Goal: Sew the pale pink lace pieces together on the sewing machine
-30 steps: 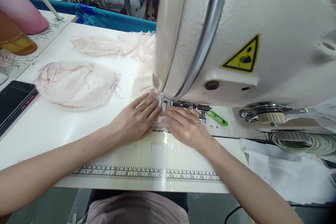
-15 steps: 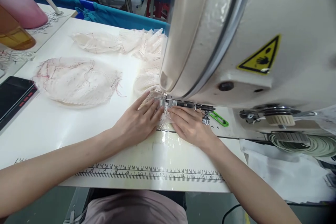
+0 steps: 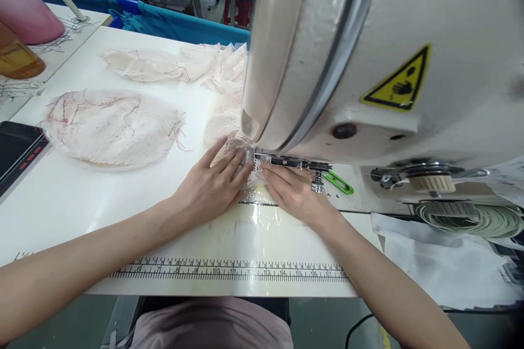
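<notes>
Sheer cream lace fabric [image 3: 256,179] runs under the metal presser foot [image 3: 250,155] of a large white sewing machine [image 3: 311,54]. My left hand [image 3: 208,185] lies flat on the fabric left of the foot, its fingers spread and pointing forward. On the other side, my right hand [image 3: 297,191] has its fingers close together, with the fingertips at the lace's right edge and the thumb mostly hidden underneath. Gathered fabric [image 3: 223,114] continues behind the foot, partly covered by the machine head.
An oval lace piece [image 3: 112,128] with red threads lies left, near a black phone [image 3: 18,152]. Pink [image 3: 28,5] and orange [image 3: 18,54] thread cones stand at the back left. Green thread snips [image 3: 339,182] rest right of my right hand. A ruler [image 3: 229,270] lines the front edge.
The view has shifted slightly, so everything sits a little further left. The lace's near edge between my hands has moved slightly towards the foot. Both hands keep nearly the same pose.
</notes>
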Available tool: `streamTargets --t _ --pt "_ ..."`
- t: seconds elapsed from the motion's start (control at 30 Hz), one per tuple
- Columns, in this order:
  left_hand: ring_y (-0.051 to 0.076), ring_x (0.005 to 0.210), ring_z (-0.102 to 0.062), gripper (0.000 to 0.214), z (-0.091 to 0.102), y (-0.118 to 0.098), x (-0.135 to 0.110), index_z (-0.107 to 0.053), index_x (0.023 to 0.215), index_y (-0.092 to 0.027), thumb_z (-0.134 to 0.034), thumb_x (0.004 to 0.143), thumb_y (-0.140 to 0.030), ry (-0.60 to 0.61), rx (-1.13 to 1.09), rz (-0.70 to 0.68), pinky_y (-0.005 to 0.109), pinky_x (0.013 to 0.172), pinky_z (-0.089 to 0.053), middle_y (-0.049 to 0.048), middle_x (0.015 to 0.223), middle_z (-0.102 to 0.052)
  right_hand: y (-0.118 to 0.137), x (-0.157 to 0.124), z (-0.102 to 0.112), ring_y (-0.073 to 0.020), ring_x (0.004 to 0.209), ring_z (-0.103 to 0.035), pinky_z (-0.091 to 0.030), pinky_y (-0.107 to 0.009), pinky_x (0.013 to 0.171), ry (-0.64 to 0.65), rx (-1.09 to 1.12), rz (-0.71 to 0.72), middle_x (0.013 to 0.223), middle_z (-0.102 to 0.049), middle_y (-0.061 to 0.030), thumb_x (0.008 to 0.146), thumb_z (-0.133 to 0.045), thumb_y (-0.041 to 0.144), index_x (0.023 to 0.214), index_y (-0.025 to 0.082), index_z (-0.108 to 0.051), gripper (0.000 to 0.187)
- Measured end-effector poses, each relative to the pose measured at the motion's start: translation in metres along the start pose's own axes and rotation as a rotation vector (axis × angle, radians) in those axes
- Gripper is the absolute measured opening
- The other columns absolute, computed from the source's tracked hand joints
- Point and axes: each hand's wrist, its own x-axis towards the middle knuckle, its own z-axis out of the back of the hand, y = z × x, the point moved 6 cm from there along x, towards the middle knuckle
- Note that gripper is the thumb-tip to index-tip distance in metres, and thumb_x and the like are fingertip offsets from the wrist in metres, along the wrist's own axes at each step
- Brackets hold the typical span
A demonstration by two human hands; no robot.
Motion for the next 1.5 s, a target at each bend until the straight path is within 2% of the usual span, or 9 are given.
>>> streamTargets --t 0.33,0.47,0.63,0.77,1.0,1.1,1.2,1.33,1.5 --pt "0.03 0.111 -0.066 0.036 -0.003 0.004 0.0 -0.064 0.117 -0.006 -0.04 0.099 -0.025 -0.024 -0.05 0.039 0.054 0.105 -0.045 0.0179 0.117 -0.07 -0.003 0.0 0.0 -0.0137 0.085 -0.069 -0.056 -0.029 0.073 0.01 -0.049 -0.019 0.111 -0.073 -0.0051 0.092 -0.056 0.013 0.107 0.014 -0.064 0.018" --pt "0.023 0.11 -0.067 0.027 0.001 0.001 -0.002 -0.065 0.114 -0.01 -0.044 0.099 -0.017 -0.092 -0.107 -0.035 0.045 0.106 -0.045 0.0102 0.118 -0.071 -0.003 -0.001 -0.003 -0.0139 0.091 -0.068 -0.055 -0.028 0.078 0.009 0.003 -0.017 0.111 -0.073 -0.0042 0.093 -0.055 0.013 0.102 0.015 -0.066 0.015" --pt "0.018 0.104 -0.07 0.021 0.004 0.003 -0.002 -0.066 0.094 -0.014 -0.045 0.098 -0.014 -0.112 -0.187 -0.083 0.037 0.108 -0.043 0.0068 0.11 -0.074 0.003 0.0 0.0 -0.0128 0.095 -0.067 -0.054 -0.027 0.083 -0.021 -0.05 0.039 0.111 -0.073 -0.0026 0.091 -0.057 0.012 0.097 0.015 -0.066 0.011" --pt "0.018 0.104 -0.07 0.017 0.004 0.005 -0.001 -0.065 0.092 -0.015 -0.049 0.096 -0.014 -0.117 -0.184 -0.086 0.037 0.11 -0.042 0.0058 0.107 -0.075 0.007 0.001 0.002 -0.0107 0.098 -0.066 -0.05 -0.025 0.09 -0.038 -0.05 0.039 0.11 -0.073 0.001 0.089 -0.057 0.005 0.093 0.015 -0.066 0.014" --pt "0.019 0.103 -0.07 0.02 0.002 0.011 0.001 -0.063 0.089 -0.013 -0.044 0.096 -0.011 -0.084 -0.172 -0.056 0.039 0.109 -0.042 0.0071 0.105 -0.075 0.011 0.003 0.0 -0.0125 0.104 -0.064 -0.048 -0.027 0.086 -0.061 -0.018 0.019 0.108 -0.073 0.003 0.087 -0.057 0.003 0.102 0.016 -0.064 0.022" --pt "0.019 0.103 -0.07 0.02 0.003 0.012 0.001 -0.063 0.089 -0.012 -0.043 0.094 -0.009 -0.085 -0.169 -0.046 0.04 0.108 -0.042 0.0067 0.104 -0.075 0.013 0.004 -0.001 -0.0125 0.102 -0.064 -0.047 -0.027 0.081 -0.056 0.006 0.029 0.106 -0.073 0.0027 0.087 -0.057 0.006 0.099 0.017 -0.063 0.017" --pt "0.021 0.108 -0.068 0.016 0.005 0.014 -0.001 -0.063 0.093 -0.014 -0.047 0.092 -0.015 -0.097 -0.219 -0.047 0.043 0.107 -0.043 0.0067 0.11 -0.073 0.014 0.005 -0.001 -0.0124 0.103 -0.063 -0.046 -0.028 0.076 -0.043 0.067 0.021 0.104 -0.073 0.0024 0.088 -0.056 0.011 0.092 0.018 -0.061 0.009" --pt "0.016 0.09 -0.07 0.008 0.014 0.011 -0.005 -0.062 0.085 -0.018 -0.056 0.09 -0.021 -0.211 -0.215 -0.155 0.04 0.097 -0.048 -0.0001 0.098 -0.075 0.015 0.006 0.002 -0.0128 0.097 -0.064 -0.047 -0.03 0.08 -0.045 0.183 0.003 0.092 -0.072 0.0024 0.09 -0.056 0.016 0.088 0.019 -0.058 0.004" --pt "0.011 0.069 -0.063 0.018 0.02 0.01 -0.008 -0.057 0.072 -0.021 -0.06 0.09 -0.019 -0.291 -0.132 -0.214 0.036 0.087 -0.051 -0.0059 0.073 -0.069 0.018 0.009 0.01 -0.0148 0.091 -0.063 -0.048 -0.035 0.092 -0.138 0.244 0.035 0.087 -0.07 0.0009 0.089 -0.061 0.019 0.096 0.02 -0.061 0.007"
